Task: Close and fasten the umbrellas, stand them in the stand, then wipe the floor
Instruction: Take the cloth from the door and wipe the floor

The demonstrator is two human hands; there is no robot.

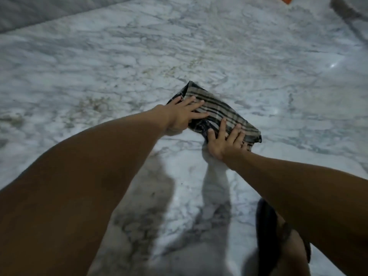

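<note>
A folded checked cloth [217, 110], beige with dark stripes, lies on the white marble floor [99, 66] in the middle of the view. My left hand [184, 114] presses flat on the cloth's left end, fingers straight and spread. My right hand [224, 140] presses on its near right part, fingers also straight. Both arms reach forward and down. No umbrella or stand is in view.
My foot in a dark sandal [278, 240] stands at the lower right. An orange corner [286, 0] shows at the top edge. A grey wall or step [29, 12] runs along the top left. Faint brownish specks [179, 68] mark the floor beyond the cloth.
</note>
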